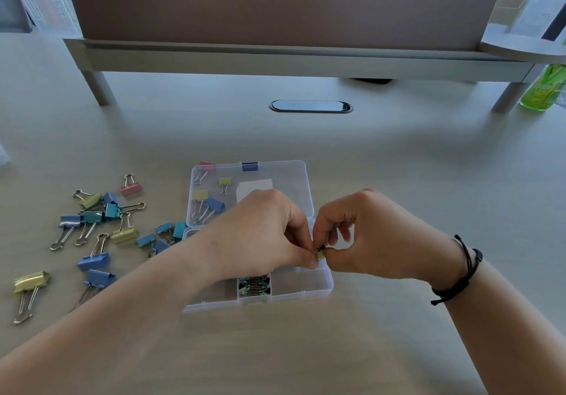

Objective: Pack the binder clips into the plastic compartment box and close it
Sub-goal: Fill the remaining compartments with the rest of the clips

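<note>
A person's two hands meet over a clear plastic compartment box [318, 287] that lies open on a pale desk [428, 164]. The left hand [260, 238] and the right hand [364, 238] both have their fingers curled, and together they pinch a small yellow binder clip [319, 254] between their fingertips, just above the box's right-hand compartments. Below the left hand, a middle compartment holds a packed row of clips [254, 286]. Beyond both hands, the box's open lid [288, 174] lies flat, with a few loose clips resting on it: pink [205, 167], yellow [225, 183] and blue [214, 206]. Well to the left of the left hand, a scatter of larger binder clips [92, 232] in blue, teal, yellow and pink lies on the desk. The right wrist wears a black cord bracelet [459, 275]. Far beyond the right hand stands a green bottle [543, 88], beside a grey monitor riser [275, 57].
</note>
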`<state>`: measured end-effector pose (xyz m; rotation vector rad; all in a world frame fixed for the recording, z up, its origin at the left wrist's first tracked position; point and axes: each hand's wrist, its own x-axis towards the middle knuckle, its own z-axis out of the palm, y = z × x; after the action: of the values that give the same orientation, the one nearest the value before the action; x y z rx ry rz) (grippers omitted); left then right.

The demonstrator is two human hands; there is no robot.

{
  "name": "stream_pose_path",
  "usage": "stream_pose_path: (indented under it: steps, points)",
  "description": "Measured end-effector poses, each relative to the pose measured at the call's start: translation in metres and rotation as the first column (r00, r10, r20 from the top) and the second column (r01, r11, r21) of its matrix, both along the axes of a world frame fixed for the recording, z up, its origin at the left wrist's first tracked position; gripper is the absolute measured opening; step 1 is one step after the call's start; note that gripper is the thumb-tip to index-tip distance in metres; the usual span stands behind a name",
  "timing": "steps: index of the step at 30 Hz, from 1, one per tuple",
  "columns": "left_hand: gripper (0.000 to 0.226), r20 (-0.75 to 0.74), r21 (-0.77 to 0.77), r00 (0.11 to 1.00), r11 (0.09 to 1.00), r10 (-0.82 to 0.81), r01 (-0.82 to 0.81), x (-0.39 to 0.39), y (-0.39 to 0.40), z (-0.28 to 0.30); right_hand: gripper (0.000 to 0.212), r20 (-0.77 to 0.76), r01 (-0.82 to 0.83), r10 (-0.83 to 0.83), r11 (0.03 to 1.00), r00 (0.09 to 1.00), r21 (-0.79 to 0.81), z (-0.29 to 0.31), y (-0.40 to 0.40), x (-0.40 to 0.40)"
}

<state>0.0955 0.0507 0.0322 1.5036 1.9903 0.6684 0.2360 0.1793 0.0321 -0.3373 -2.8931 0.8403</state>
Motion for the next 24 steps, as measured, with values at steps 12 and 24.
stream_pose_path:
  steps: [12, 24]
  points:
    - [0.012, -0.013, 0.023, 0.997, 0.997, 0.071, -0.071, -0.005, 0.003, -0.004, 0.012, 0.045, -0.002, 0.001, 1.0, 0.999, 0.026, -0.005, -0.001, -0.002]
    - [0.005, 0.071, -0.005, 0.993, 0.995, 0.096, -0.096, -0.017, -0.003, 0.002, 0.011, -0.063, 0.057, -0.065, 0.992, 0.996, -0.112, -0.007, -0.002, -0.003]
